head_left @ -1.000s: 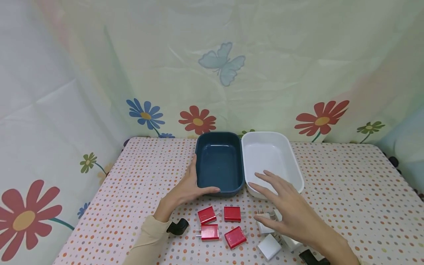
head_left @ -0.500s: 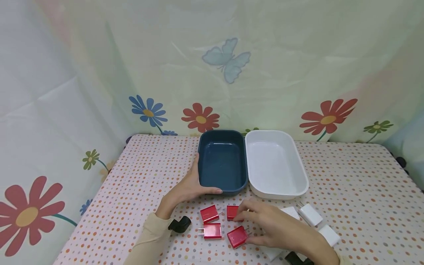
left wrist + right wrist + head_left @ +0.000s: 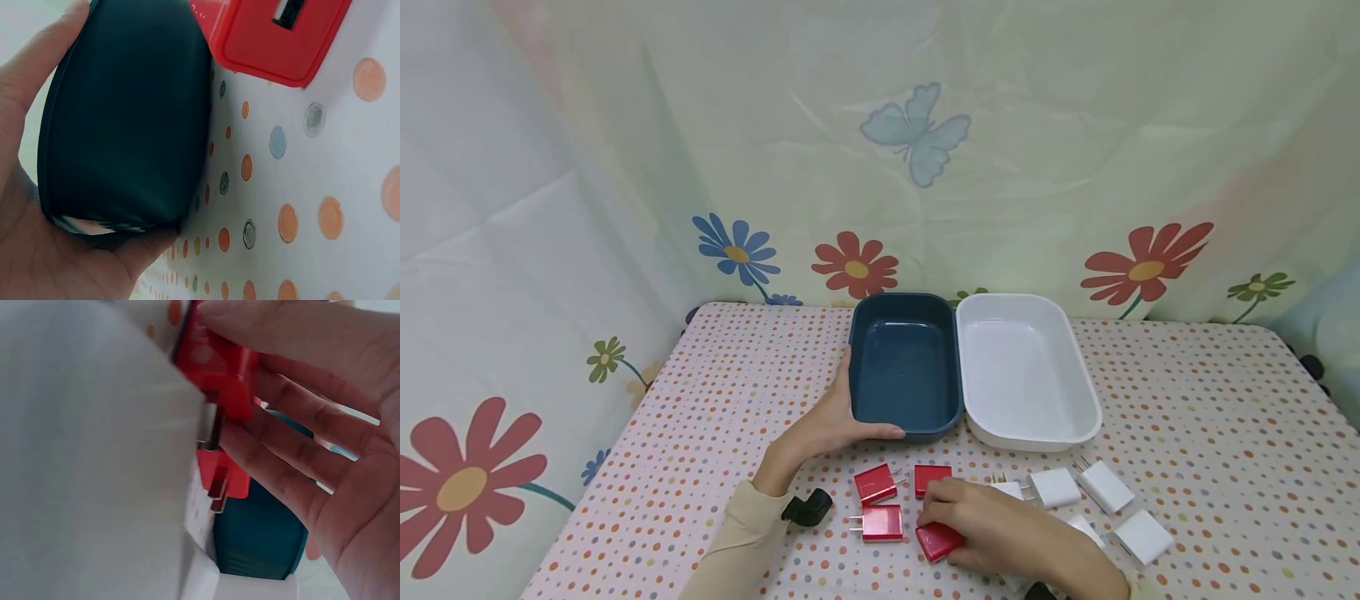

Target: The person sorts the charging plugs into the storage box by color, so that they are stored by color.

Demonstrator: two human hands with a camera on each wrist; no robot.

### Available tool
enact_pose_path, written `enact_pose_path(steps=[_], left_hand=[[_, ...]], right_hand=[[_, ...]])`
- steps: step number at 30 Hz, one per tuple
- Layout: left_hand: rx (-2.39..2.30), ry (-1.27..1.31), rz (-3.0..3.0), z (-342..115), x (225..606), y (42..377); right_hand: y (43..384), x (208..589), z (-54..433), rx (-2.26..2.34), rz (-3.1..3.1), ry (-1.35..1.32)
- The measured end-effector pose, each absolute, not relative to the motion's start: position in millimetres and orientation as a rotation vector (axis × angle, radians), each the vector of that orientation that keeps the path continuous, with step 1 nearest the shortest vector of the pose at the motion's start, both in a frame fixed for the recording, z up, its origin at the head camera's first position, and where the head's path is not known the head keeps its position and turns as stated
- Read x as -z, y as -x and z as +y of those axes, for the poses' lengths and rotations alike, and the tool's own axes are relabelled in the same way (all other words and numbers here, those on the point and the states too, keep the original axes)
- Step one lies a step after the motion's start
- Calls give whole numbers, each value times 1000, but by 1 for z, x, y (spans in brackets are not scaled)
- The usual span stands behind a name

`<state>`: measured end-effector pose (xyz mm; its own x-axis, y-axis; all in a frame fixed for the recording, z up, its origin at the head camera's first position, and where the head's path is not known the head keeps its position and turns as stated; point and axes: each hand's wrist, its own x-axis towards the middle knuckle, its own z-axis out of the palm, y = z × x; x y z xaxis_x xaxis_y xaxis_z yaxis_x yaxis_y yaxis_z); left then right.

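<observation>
My left hand (image 3: 828,423) holds the near left corner of a dark blue tray (image 3: 904,367), thumb along the front and fingers along the left side. In the left wrist view, the same hand wraps the tray's end (image 3: 125,125). Lower right of centre, my right hand (image 3: 992,518) grips a red plug-in charger (image 3: 937,542) between thumb and fingers. The right wrist view shows this charger (image 3: 215,369) with metal prongs. Three other red chargers lie nearby: one at upper left (image 3: 874,484), one below it (image 3: 882,523), and one just beyond my fingers (image 3: 932,478).
A white tray (image 3: 1026,375) stands against the blue tray's right side. Several white chargers (image 3: 1105,487) lie right of my right hand, some partly covered by it. The dotted cloth table (image 3: 752,358) ends at a flowered curtain (image 3: 1000,167).
My right hand has come from over the white tray's near edge down and left to the nearest red charger, and now grips it. More white chargers show. My left hand stays on the blue tray.
</observation>
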<state>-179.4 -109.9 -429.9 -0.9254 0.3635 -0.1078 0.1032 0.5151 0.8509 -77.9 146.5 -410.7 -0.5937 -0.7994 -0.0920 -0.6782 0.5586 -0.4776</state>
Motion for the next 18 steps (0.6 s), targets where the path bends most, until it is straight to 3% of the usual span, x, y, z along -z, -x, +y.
enact_pose_path(steps=[18], left_hand=[[-1376,-404,2474,-110,431,180]], right_hand=[[76,415,145,542,2490,1168]])
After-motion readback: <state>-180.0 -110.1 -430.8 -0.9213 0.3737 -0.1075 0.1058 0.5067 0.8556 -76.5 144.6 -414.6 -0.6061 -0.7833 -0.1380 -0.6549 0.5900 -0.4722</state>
